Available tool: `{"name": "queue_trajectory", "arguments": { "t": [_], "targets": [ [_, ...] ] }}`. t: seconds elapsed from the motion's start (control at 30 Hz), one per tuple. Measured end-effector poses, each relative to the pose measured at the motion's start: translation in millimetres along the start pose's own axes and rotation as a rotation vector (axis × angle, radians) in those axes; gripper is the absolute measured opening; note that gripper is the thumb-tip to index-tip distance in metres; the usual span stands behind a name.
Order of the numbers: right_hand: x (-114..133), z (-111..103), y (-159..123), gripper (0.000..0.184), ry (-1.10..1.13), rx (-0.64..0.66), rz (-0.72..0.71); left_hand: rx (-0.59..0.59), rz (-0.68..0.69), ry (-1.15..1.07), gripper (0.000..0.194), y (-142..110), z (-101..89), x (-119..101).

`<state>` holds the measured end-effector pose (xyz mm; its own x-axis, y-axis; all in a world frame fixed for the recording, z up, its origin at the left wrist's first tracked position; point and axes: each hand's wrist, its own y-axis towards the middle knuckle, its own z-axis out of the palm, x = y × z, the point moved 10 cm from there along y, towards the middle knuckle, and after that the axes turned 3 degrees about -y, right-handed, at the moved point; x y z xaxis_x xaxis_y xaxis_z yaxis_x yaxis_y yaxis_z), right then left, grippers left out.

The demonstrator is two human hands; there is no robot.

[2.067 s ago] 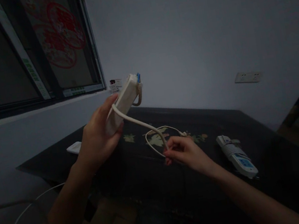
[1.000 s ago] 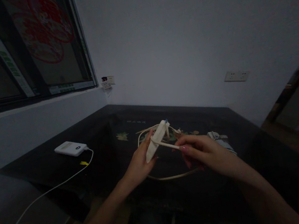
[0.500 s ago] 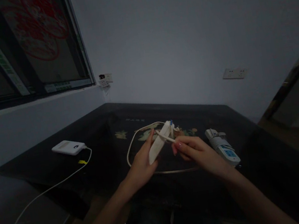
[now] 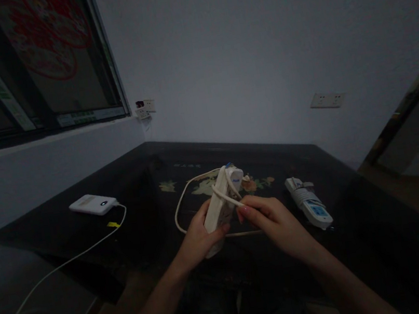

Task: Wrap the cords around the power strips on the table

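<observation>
My left hand [image 4: 197,241] grips a white power strip [image 4: 217,205] around its lower half, holding it tilted above the dark table. The strip's socket side shows partly, facing right, with a bit of blue at its top end. My right hand [image 4: 268,216] pinches the strip's white power cord [image 4: 228,199], which crosses over the upper part of the strip. The rest of the cord loops out to the left over the table and passes below the strip toward my right hand. My palm hides part of the strip's lower end.
A second power strip [image 4: 310,204] with its cord wound around it lies on the right of the black table [image 4: 129,174]. A white power bank-like device [image 4: 94,204] with a thin cable [image 4: 72,268] sits at left. Wall sockets [image 4: 327,100] are on the back wall.
The power strip came down from a raised position at left to the table's middle, and has since turned so its socket side shows. My right hand has drawn the cord across it.
</observation>
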<state>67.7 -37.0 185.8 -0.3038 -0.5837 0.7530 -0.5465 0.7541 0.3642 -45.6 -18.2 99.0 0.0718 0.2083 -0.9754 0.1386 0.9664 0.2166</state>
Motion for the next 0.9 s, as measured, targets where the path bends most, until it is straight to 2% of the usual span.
{"name": "queue_trajectory", "arguments": {
  "t": [0.33, 0.6, 0.73, 0.9],
  "targets": [
    [-4.3, -0.8, -12.6, 0.033, -0.030, -0.043, 0.007, 0.007, -0.196, -0.333, 0.061, -29.3, 13.6, 6.3],
    [-3.7, 1.0, -9.1, 0.032, 0.008, -0.075, -0.017, 0.028, -0.260, -0.486, 0.060, -31.1, 24.9, 8.4],
    [-6.3, 0.6, -7.2, 0.033, 0.050, -0.072, 0.005, 0.008, -0.279, -0.494, 0.057, -30.9, 21.5, 11.8],
    [-21.9, -1.8, -9.4, 0.048, 0.103, -0.023, 0.067, -0.066, -0.265, -0.574, 0.052, -30.1, 4.8, 5.9]
  ]
}}
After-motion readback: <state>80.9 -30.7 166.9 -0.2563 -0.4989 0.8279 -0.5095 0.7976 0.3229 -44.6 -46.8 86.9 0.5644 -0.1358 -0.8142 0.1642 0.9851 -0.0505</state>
